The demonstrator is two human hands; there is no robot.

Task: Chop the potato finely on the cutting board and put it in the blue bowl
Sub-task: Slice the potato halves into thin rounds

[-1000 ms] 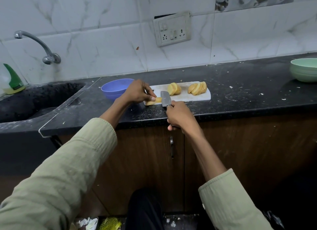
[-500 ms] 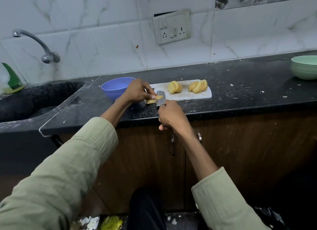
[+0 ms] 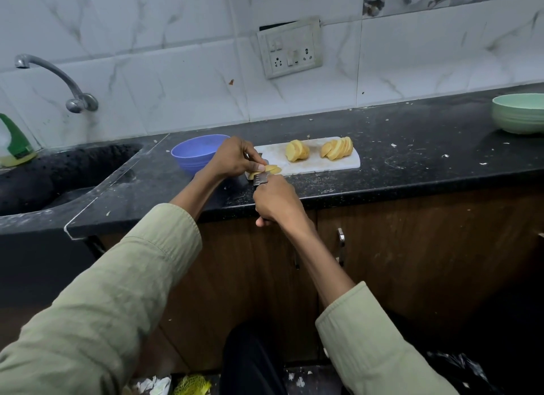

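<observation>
Now the knife [image 3: 260,179] has crept leftward along the small potato stack [image 3: 266,170] at the near left corner of the cutting board [image 3: 309,162], so another cut seems done. Her left hand [image 3: 234,159] pinches the slices steady; the right hand [image 3: 275,201] grips the handle. Two sliced potato halves [image 3: 297,150] [image 3: 337,148] wait farther along the board. Nothing shows in the blue bowl [image 3: 197,151] just beside it, so plenty of chopping remains.

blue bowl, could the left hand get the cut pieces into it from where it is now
Probably yes. The blue bowl sits right beside the left hand, just off the cutting board's left end, with nothing between them. That hand is pinning potato slices, so it must let go first.
</observation>
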